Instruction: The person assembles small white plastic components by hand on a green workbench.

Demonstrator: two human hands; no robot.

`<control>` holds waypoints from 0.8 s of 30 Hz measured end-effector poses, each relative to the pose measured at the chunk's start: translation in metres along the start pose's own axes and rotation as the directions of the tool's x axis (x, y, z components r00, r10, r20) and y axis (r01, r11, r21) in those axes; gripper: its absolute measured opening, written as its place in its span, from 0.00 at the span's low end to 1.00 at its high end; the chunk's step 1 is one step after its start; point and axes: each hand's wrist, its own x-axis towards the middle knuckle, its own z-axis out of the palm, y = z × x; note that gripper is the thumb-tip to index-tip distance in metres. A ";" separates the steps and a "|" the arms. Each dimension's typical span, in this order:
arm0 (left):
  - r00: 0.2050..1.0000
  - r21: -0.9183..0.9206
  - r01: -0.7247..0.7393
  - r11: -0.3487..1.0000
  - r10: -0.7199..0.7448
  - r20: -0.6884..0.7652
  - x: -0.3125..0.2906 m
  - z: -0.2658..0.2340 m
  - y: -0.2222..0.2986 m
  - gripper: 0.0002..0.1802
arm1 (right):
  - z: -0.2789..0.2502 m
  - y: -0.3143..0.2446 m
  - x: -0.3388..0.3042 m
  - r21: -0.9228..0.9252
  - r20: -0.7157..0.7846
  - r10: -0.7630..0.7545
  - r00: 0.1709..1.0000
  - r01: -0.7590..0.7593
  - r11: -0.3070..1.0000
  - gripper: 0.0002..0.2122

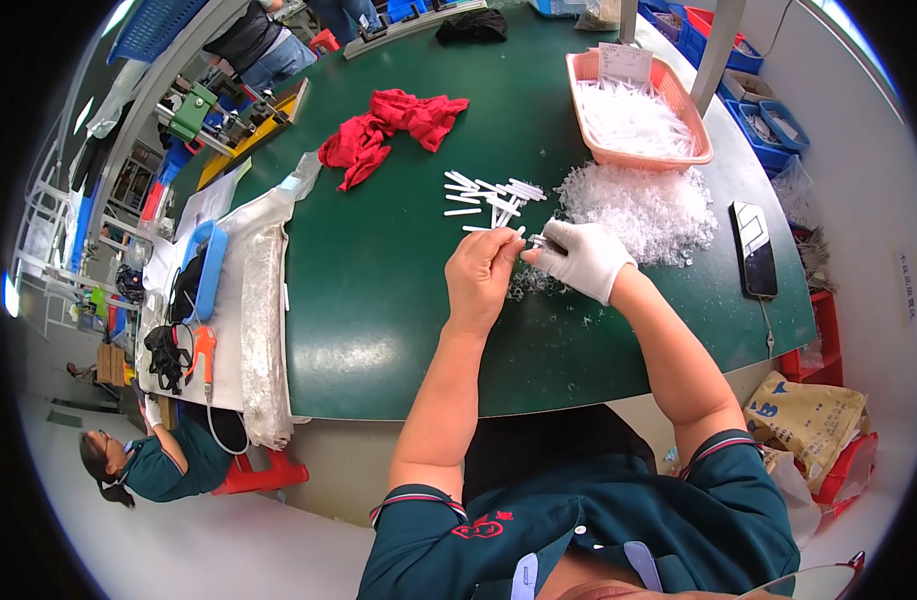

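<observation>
My bare left hand (481, 275) is closed in a pinch on a small white plastic stick (520, 232), whose end shows at the fingertips. Close beside it, my right hand (588, 257) wears a white glove with some fingertips bare. Its fingers are closed around a small dark metal tool (540, 241), mostly hidden; its kind cannot be made out. Several loose white plastic sticks (495, 193) lie just beyond my hands on the green table (378, 300). A heap of clear plastic scraps (638, 212) spreads beyond my right hand, with finer bits under both hands.
A pink basket (700, 152) of white sticks stands behind the scraps. Red cloth (388, 128) lies farther left. A phone (754, 250) with a cable rests at the right edge. On the left are a blue tray (214, 270), an orange-handled tool (204, 350) and a seated person (168, 460).
</observation>
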 end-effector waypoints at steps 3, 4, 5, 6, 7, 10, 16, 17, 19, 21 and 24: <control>0.999 0.043 -0.042 0.998 0.043 -0.004 0.002 0.001 0.002 0.06 | 0.001 0.007 0.003 0.134 0.034 0.061 0.998 -0.065 0.989 0.17; 0.999 0.038 -0.045 0.998 0.045 -0.004 0.002 0.002 0.003 0.06 | 0.002 0.009 0.004 0.259 0.038 0.096 0.995 -0.102 0.961 0.16; 0.995 0.054 -0.093 0.994 0.091 0.037 0.003 0.005 0.002 0.06 | 0.002 0.012 0.004 0.378 0.044 0.131 0.990 -0.138 0.916 0.16; 0.988 0.067 -0.142 0.988 0.137 0.078 0.003 0.007 0.002 0.06 | 0.007 0.017 0.005 0.441 0.003 0.123 0.992 -0.112 0.891 0.14; 0.987 0.057 -0.146 0.988 0.141 0.078 0.001 0.009 0.002 0.06 | 0.011 0.021 0.005 0.434 -0.002 0.129 0.992 -0.115 0.894 0.14; 0.975 0.086 -0.203 0.975 0.193 0.108 -0.002 0.011 -0.008 0.05 | 0.007 0.023 0.010 0.554 0.112 0.324 0.939 -0.329 0.765 0.13; 1.000 0.336 -0.021 0.942 0.024 -0.006 0.003 -0.002 -0.039 0.05 | -0.032 0.047 0.025 0.975 -0.059 0.486 0.872 -0.056 0.217 0.09; 1.000 0.342 -0.012 0.940 0.014 -0.003 0.005 -0.002 -0.041 0.05 | -0.036 0.047 0.027 0.980 -0.039 0.504 0.863 -0.064 0.186 0.09; 0.996 0.310 0.058 0.949 -0.074 0.041 0.005 -0.001 -0.043 0.07 | -0.031 0.043 0.023 0.970 0.014 0.530 0.848 -0.140 0.199 0.09; 0.995 0.326 0.051 0.944 -0.078 0.070 0.006 0.001 -0.045 0.10 | -0.018 0.035 0.020 0.930 -0.046 0.512 0.858 -0.151 0.337 0.09; 0.970 0.401 -0.006 0.916 -0.093 0.225 0.005 0.003 -0.040 0.16 | -0.005 0.021 0.012 0.768 -0.086 0.470 0.879 -0.242 0.593 0.10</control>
